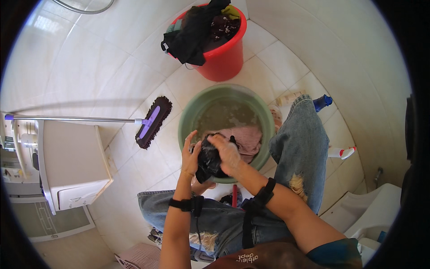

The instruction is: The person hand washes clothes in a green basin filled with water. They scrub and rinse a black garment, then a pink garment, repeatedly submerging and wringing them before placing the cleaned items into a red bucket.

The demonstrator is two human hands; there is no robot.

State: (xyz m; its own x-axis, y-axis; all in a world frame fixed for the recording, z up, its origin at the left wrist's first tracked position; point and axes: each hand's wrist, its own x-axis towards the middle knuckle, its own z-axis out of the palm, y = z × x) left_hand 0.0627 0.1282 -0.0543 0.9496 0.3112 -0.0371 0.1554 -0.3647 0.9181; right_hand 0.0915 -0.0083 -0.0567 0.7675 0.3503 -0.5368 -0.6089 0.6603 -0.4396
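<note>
A wet, bunched black garment (210,159) with white suds on it is pressed between my two hands, over the near rim of a green plastic basin (186,121). My left hand (190,158) cups its left side, with the fingers pointing up and away. From the right, my right hand (226,155) lies across the cloth, foam on its fingers and wrist. Beside the hands, a ribbed pink cloth (248,139) lies partly in the cloudy water (221,116). The lower folds of the black garment hide part of the basin's rim.
A red bucket (223,64) heaped with dark clothes (198,33) stands beyond the basin. On the left are a purple flat mop (153,122) and a white cabinet (77,161). Bottles, including a white spray bottle (336,152), stand right, past my denim-covered knee (299,134).
</note>
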